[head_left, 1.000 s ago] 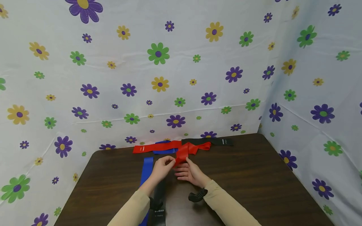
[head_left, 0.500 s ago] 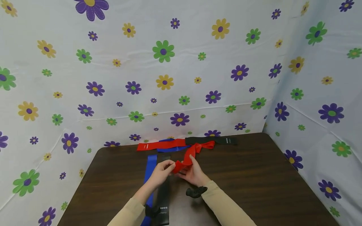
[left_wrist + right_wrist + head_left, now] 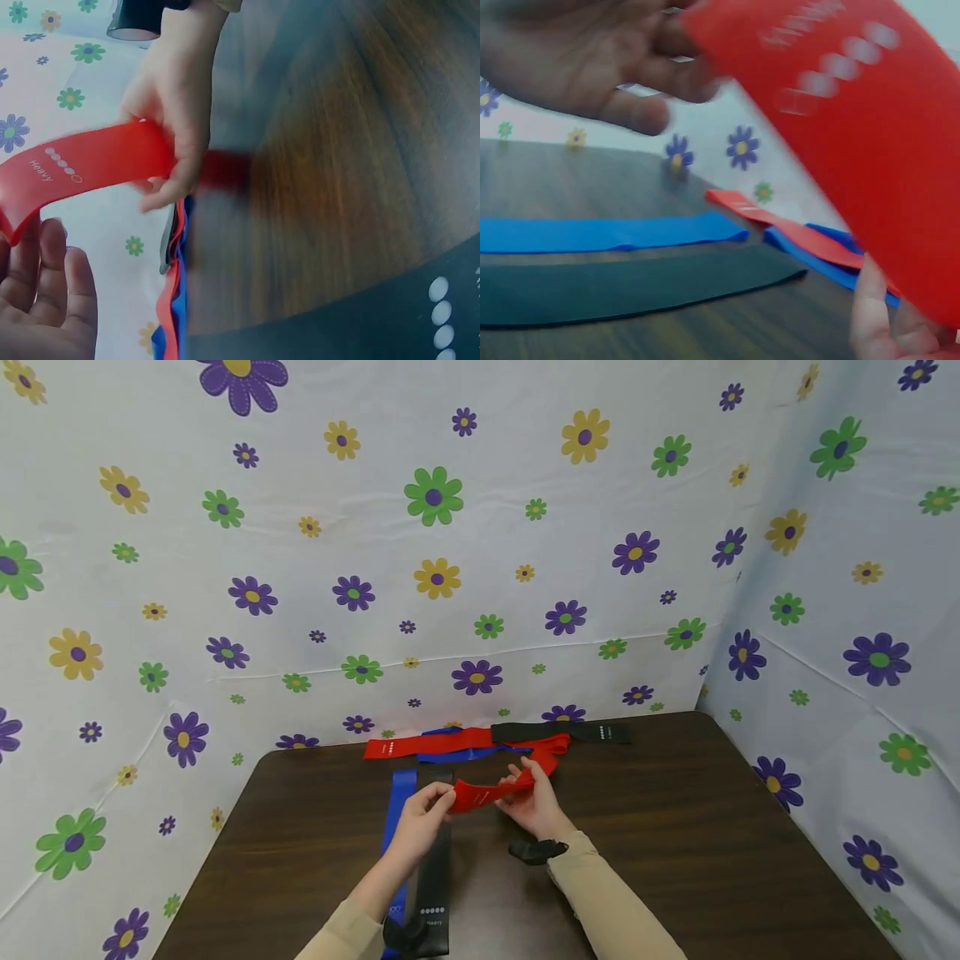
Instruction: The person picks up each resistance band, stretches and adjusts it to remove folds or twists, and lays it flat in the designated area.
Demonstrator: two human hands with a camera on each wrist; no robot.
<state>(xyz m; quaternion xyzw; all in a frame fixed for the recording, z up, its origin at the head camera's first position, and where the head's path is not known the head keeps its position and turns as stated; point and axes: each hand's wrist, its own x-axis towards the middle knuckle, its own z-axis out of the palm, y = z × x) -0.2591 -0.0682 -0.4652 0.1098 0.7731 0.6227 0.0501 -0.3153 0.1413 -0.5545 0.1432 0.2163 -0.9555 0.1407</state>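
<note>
A red resistance band [image 3: 483,795], printed "Heavy" with a row of dots, stretches between my two hands above the table. My left hand [image 3: 422,818] pinches its left end between thumb and fingers. Farther along, my right hand [image 3: 536,806] holds the band with the thumb over it and the fingers spread beneath. In the left wrist view, the printed side of the red band [image 3: 90,161] faces the camera, bending at the left hand's fingertips. Beyond the right hand, the band's far end trails back toward the rear of the table.
A blue band [image 3: 399,802] and a black band [image 3: 433,881] lie lengthwise side by side under the left forearm. Along the back edge are another red band [image 3: 427,745], a blue one [image 3: 465,755] and a black one [image 3: 558,732]. A flowered cloth [image 3: 337,635] hangs behind the table.
The right hand has slid along the red band to the right and back, away from the left hand. The band between them has straightened out, showing its print. The left hand keeps its pinch.
</note>
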